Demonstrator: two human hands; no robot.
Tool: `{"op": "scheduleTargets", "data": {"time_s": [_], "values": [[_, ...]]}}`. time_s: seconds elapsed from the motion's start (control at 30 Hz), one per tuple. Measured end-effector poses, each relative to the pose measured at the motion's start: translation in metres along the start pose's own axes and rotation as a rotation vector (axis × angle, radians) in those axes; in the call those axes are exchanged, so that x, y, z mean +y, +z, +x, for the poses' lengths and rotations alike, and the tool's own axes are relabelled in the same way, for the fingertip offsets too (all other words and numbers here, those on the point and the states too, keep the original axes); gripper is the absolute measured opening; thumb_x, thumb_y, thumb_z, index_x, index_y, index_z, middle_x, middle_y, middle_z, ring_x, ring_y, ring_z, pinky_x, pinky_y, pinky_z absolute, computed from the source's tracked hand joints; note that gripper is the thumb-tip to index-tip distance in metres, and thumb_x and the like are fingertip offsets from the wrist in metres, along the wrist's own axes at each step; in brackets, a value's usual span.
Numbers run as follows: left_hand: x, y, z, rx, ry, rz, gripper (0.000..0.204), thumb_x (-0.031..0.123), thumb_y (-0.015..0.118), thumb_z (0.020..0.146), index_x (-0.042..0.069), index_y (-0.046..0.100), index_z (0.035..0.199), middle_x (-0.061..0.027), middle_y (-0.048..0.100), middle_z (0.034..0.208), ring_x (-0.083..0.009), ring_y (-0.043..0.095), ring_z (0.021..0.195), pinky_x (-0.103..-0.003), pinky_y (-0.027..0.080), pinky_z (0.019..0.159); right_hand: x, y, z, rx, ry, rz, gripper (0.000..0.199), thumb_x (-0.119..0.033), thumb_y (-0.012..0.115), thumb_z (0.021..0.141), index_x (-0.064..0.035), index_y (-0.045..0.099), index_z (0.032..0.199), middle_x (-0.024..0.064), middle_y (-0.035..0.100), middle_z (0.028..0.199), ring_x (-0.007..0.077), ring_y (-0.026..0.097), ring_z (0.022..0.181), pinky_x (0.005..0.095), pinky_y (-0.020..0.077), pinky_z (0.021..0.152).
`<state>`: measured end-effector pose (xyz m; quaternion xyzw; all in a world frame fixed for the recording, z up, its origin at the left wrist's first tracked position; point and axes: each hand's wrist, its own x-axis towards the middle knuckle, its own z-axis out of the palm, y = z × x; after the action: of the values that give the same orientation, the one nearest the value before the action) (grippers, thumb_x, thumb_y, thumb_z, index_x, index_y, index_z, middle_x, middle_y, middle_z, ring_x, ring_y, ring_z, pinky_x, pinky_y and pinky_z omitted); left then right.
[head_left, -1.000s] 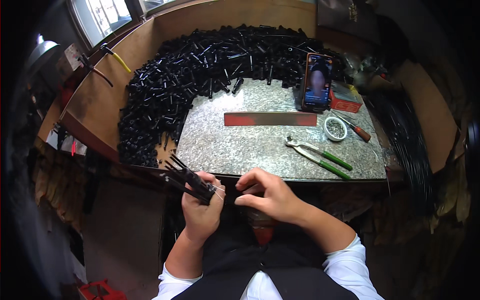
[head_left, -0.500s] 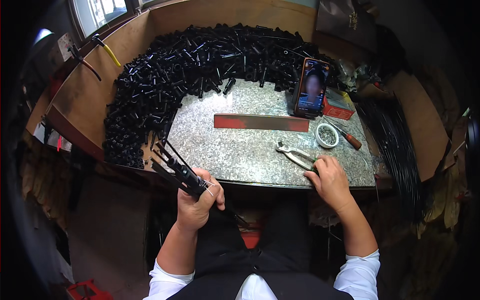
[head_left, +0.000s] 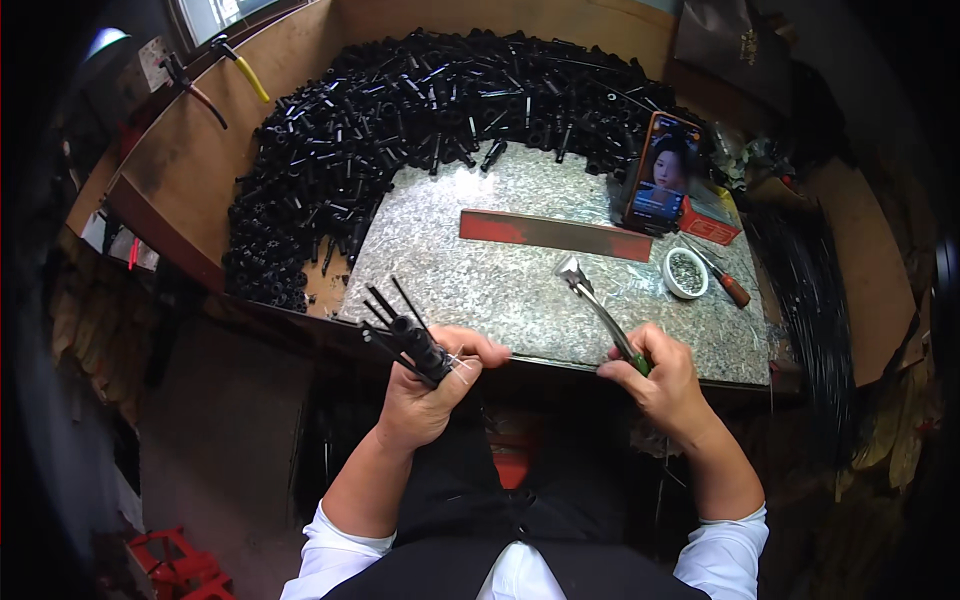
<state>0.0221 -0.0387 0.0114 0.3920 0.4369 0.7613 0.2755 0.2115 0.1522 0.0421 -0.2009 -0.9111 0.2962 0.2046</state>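
Right hand (head_left: 664, 378), clamped on green-handled pincers (head_left: 607, 320), has lifted them; left hand (head_left: 425, 402) still grips black parts (head_left: 418, 347).

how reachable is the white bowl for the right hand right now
Probably yes: only tabletop shows between the right hand and the white bowl, though the pliers in that hand may need setting down.

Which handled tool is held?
The green-handled pliers, in the right hand; the screwdriver lies apart, the yellow-handled tool and dark-handled tool hang unheld.

Workshop bench (head_left: 500, 310) — pliers (head_left: 605, 316), heaped black parts (head_left: 440, 100)
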Motion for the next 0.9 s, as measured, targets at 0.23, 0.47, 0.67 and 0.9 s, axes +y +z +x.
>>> {"op": "scheduleTargets", "data": {"time_s": [0.23, 0.47, 0.67, 0.9], "values": [[-0.007, -0.013, -0.006, -0.010, -0.207, -0.081, 0.028, -0.010, 0.060, 0.083, 0.009, 0.039, 0.086, 0.0001, 0.039, 0.058, -0.0094, 0.038, 0.044, -0.026, 0.039, 0.046, -0.037, -0.001, 0.009, 0.202, -0.327, -0.312, 0.030, -0.014, 0.076, 0.072, -0.0045, 0.049, 0.081, 0.0164, 0.054, 0.101, 0.0330, 0.056, 0.092, 0.0455, 0.0437, 0.080], [-0.020, -0.022, -0.005, -0.163, -0.093, -0.149, 0.090, 0.030, 0.088, 0.055, 0.010, 0.028, 0.119, 0.0055, 0.040, 0.060, -0.0050, 0.041, 0.050, -0.020, 0.032, 0.046, -0.039, 0.008, 0.016, 0.396, -0.513, -0.848, 0.033, -0.021, 0.071, 0.079, 0.0001, 0.055, 0.099, 0.0157, 0.046, 0.128, 0.0391, 0.038, 0.131, 0.0651, 0.0144, 0.110], [-0.015, -0.006, -0.007, 0.082, -0.108, 0.030, 0.089, 0.034, 0.089, 0.055, 0.008, 0.035, 0.120, 0.0036, 0.050, 0.075, -0.0062, 0.049, 0.063, -0.018, 0.039, 0.058, -0.049, 0.015, 0.014, 0.318, -0.557, -0.805, 0.033, -0.019, 0.070, 0.079, 0.0009, 0.056, 0.100, 0.0145, 0.043, 0.131, 0.0387, 0.038, 0.131, 0.0655, 0.0117, 0.111], [-0.016, -0.015, -0.007, -0.006, 0.034, 0.348, 0.067, 0.008, 0.088, 0.062, 0.005, 0.043, 0.111, 0.0033, 0.058, 0.077, -0.0043, 0.059, 0.077, -0.018, 0.044, 0.067, -0.046, 0.017, 0.007, 0.189, -0.525, -0.602, 0.027, -0.016, 0.071, 0.078, -0.0020, 0.050, 0.086, 0.0175, 0.051, 0.106, 0.0345, 0.054, 0.098, 0.0530, 0.0405, 0.089]]}}
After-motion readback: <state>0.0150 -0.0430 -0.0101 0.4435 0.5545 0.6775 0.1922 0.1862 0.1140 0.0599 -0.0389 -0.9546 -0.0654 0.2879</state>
